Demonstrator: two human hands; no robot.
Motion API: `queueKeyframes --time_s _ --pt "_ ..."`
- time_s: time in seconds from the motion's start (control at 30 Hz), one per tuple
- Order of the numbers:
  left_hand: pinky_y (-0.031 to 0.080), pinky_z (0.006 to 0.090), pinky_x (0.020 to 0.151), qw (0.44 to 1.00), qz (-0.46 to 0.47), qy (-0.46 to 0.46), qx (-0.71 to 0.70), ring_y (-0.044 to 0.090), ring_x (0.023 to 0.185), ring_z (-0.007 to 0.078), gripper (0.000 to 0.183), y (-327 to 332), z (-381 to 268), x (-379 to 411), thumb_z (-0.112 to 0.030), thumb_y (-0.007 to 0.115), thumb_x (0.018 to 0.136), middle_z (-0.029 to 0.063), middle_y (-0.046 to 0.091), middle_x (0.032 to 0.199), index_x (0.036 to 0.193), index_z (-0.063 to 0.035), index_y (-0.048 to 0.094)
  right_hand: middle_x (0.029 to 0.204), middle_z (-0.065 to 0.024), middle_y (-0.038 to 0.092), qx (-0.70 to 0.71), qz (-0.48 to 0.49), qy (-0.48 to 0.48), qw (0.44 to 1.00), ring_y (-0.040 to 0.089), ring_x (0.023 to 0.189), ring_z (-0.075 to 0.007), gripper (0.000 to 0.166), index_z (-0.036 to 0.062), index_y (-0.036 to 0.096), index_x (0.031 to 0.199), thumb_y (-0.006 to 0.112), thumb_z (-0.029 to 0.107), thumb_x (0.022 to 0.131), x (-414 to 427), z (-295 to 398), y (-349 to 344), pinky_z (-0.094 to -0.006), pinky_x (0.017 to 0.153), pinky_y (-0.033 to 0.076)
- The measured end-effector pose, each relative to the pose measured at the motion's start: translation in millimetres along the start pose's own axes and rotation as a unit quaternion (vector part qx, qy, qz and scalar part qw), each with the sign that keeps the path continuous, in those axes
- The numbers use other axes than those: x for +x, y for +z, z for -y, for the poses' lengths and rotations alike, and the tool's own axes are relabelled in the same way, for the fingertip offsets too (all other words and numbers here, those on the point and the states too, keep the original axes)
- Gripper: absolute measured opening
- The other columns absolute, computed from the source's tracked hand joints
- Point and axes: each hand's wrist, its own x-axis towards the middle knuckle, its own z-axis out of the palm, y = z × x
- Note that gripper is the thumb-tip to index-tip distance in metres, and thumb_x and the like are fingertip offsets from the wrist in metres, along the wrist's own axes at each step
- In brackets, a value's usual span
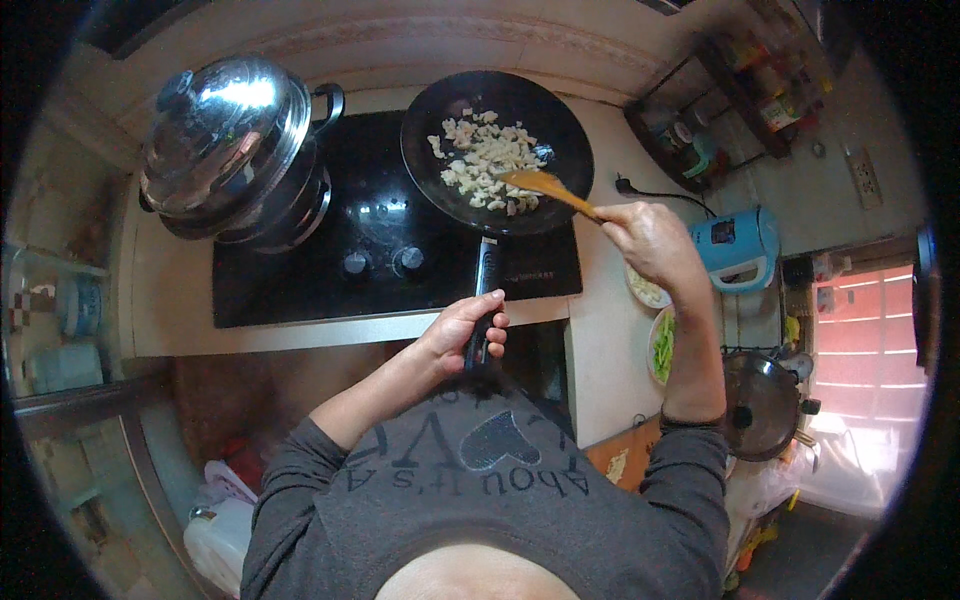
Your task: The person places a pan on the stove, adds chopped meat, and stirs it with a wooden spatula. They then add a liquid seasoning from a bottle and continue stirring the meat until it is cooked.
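Note:
A black frying pan (439, 191) sits over the right side of a black glass cooktop (300, 292). Small pale chopped pieces of food (487, 154) lie scattered across its middle. My left hand (465, 330) is wrapped around the pan's dark handle (486, 270), thumb on top. In my right hand (649, 240) is a wooden spatula (551, 186), reaching over the pan's right rim. Its blade touches or hovers at the edge of the food; I cannot tell which. My right palm and most of its fingertips are hidden from above.
A lidded steel pot (225, 150) stands on the cooktop's left. Right of it are a blue appliance (735, 247), a black-plugged cord (667, 193), a bowl of pale pieces (646, 289) and a bowl of green vegetables (663, 349). A cutting board (622, 457) and round lidded pan (757, 405) lie nearer.

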Motion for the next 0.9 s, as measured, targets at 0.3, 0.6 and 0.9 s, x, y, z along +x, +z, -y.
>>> queueKeyframes --time_s 0.3,0.6,0.9 --pt "0.044 0.0240 0.047 1.000 0.011 -0.002 -0.009 0.048 0.052 0.0090 0.019 -6.6 1.4 2.7 -0.025 0.057 0.089 0.0012 0.051 0.068 0.084 -0.0092 0.049 0.077 -0.0182 0.062 0.082 -0.145 -0.033 0.986 0.061 0.074 -0.0330 0.025 0.0067 0.060 0.106 0.048 0.017 0.087 -18.6 -13.7 4.6 -0.0417 0.066 0.046" --pt "0.037 0.0231 0.047 1.000 -0.005 -0.006 -0.003 0.042 0.052 0.0080 0.016 0.5 1.6 0.4 -0.027 0.053 0.091 -0.0009 0.048 0.068 0.088 -0.0116 0.049 0.061 -0.0069 0.057 0.323 -0.104 0.087 0.937 0.055 0.056 -0.0162 0.027 0.0007 0.059 0.101 0.040 0.018 0.092 -20.1 -30.8 67.1 -0.0315 0.057 0.044" --pt "0.038 0.0226 0.047 1.000 -0.013 -0.009 -0.002 0.042 0.052 0.0076 0.017 2.4 0.9 -1.6 -0.027 0.054 0.090 -0.0013 0.048 0.069 0.088 -0.0112 0.048 0.059 -0.0040 0.054 0.418 -0.112 0.153 0.888 0.049 0.047 -0.0109 0.028 0.0023 0.058 0.107 0.039 0.017 0.093 -41.4 -25.7 96.2 -0.0277 0.046 0.040"
